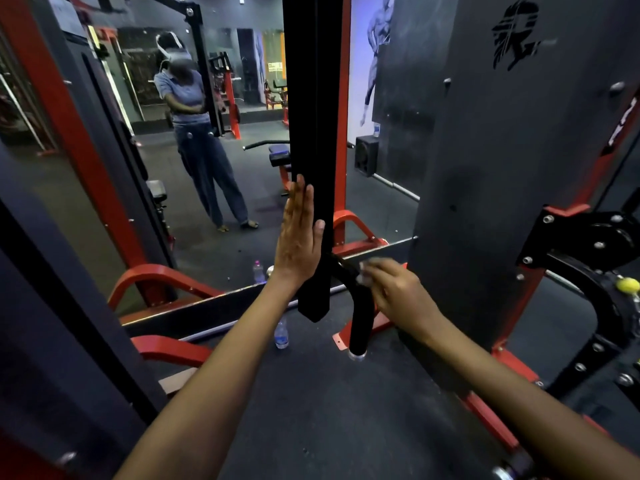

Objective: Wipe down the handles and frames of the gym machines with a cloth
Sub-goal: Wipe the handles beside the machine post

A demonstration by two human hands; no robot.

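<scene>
A black upright bar (313, 133) of the gym machine hangs in the middle of the view. My left hand (299, 233) lies flat against its left side, fingers straight, thumb on the front face. A curved black handle (360, 306) branches off the bar lower right and ends in a silver cap. My right hand (398, 292) grips a small pale cloth (367, 270) and presses it on the top of that curved handle. Most of the cloth is hidden under the fingers.
A wall mirror (207, 168) behind the bar reflects a person and other machines. A clear water bottle (281, 336) stands on the dark rubber floor below the bar. Red frame feet (166, 275) sit at left; a tall black weight-stack cover (519, 168) and pulley bracket stand right.
</scene>
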